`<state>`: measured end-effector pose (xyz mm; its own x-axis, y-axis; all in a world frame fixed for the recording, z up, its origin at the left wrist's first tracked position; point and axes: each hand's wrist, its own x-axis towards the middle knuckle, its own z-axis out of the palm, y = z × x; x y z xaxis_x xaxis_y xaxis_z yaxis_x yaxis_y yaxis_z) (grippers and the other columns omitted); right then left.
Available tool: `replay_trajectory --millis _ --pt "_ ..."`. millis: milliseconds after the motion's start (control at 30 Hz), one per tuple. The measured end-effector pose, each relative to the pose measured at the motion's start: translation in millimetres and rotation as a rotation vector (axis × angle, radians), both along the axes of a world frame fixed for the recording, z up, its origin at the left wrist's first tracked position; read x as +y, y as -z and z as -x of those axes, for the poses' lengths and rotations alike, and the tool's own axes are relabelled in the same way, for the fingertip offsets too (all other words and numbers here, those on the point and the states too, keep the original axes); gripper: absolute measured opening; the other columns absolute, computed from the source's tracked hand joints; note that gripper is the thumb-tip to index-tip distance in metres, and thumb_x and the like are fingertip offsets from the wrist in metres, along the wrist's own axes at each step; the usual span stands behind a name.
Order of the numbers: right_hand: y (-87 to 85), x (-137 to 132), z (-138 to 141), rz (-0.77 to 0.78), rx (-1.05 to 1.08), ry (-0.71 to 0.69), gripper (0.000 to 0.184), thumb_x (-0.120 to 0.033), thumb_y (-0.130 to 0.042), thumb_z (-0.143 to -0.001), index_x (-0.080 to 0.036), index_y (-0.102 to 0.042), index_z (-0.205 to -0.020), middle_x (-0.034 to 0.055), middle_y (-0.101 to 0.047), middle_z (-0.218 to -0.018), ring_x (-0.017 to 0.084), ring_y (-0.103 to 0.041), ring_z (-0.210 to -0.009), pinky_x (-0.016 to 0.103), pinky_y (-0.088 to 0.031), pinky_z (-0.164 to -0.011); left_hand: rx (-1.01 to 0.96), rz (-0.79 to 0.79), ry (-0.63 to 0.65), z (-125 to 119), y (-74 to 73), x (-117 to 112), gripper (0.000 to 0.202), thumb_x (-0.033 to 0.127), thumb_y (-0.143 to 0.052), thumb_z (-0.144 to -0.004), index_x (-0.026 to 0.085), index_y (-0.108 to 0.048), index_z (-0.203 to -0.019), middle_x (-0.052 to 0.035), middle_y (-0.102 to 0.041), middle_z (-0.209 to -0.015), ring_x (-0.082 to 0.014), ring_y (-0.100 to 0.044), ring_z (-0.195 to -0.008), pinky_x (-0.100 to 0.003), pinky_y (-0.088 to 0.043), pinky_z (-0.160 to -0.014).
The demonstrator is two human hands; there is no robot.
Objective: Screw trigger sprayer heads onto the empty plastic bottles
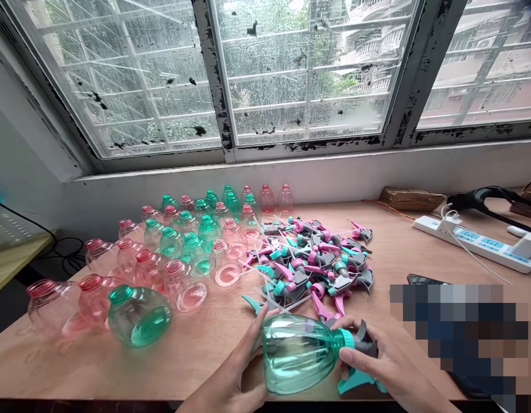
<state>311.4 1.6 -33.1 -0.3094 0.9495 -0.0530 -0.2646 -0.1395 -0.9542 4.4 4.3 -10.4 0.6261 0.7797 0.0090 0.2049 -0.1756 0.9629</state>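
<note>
The green bottle (300,355) is held sideways, the left hand (241,361) with fingers clamped around its base, the right hand (388,357) with fingers clamped on its spray head (365,342).

Showing left grip (237,370) and right grip (388,355) as plain human hands, bare over fingers (253,332), backs and wrists (205,396). Carrying slim, fairly long fingers plus a thumb (253,397) on the left. Presenting a rounded thumb tip (348,354) and a smooth back on the right. Matching in build, left to right. Widening from the wrists into bare forearms (429,401), getting cut off by the lower edge of the head view. Going bare-armed over the whole visible length. Coming out too small and soft for judging nails, creases or fine marks.
</note>
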Motion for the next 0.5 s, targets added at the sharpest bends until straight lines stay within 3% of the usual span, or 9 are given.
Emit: replay_trajectory --millis 133,233,400,500 --pt "3.4 -0.7 -0.9 0.001 -0.017 0.000 0.042 -0.045 -0.088 -0.082 -0.020 -0.067 -0.109 -0.0011 -0.074 -0.069 0.021 -0.069 -0.067 0.032 -0.056 -0.065 -0.066 0.100 0.023 0.6 -1.8 1.3 0.117 0.018 -0.080 -0.084 0.041 0.003 -0.162 -0.0033 -0.021 -0.175 -0.0326 -0.016 -0.161 -0.054 -0.013 -0.130" --pt "5.1 -0.8 -1.9 0.001 -0.024 -0.006 0.042 -0.046 -0.087 -0.083 -0.021 -0.066 -0.110 -0.0011 -0.075 -0.071 0.021 -0.069 -0.069 0.032 -0.056 -0.066 -0.059 0.085 0.027 1.1 -2.6 1.9 0.111 0.024 -0.080 -0.085 0.038 -0.002 -0.163 -0.0041 -0.019 -0.175 -0.0336 -0.015 -0.161 -0.055 -0.010 -0.130" --pt "3.2 -0.8 -2.1 -0.019 -0.040 -0.009 0.038 -0.045 -0.085 -0.086 -0.018 -0.067 -0.106 0.0009 -0.077 -0.072 0.022 -0.071 -0.070 0.032 -0.056 -0.068 -0.031 -0.029 -0.027 -3.0 -2.6 -0.7 0.090 0.023 -0.065 -0.097 0.046 -0.008 -0.162 0.0000 -0.020 -0.175 -0.0296 -0.019 -0.161 -0.049 -0.013 -0.132" --pt "3.1 -0.9 -1.6 -0.022 -0.046 -0.017 0.038 -0.045 -0.083 -0.087 -0.018 -0.066 -0.106 0.0016 -0.077 -0.072 0.023 -0.071 -0.071 0.033 -0.056 -0.068 -0.073 0.029 -0.014 -3.6 -3.0 -0.8 0.098 0.030 -0.073 -0.092 0.044 -0.006 -0.162 -0.0018 -0.019 -0.175 -0.0332 -0.024 -0.159 -0.050 -0.019 -0.130"
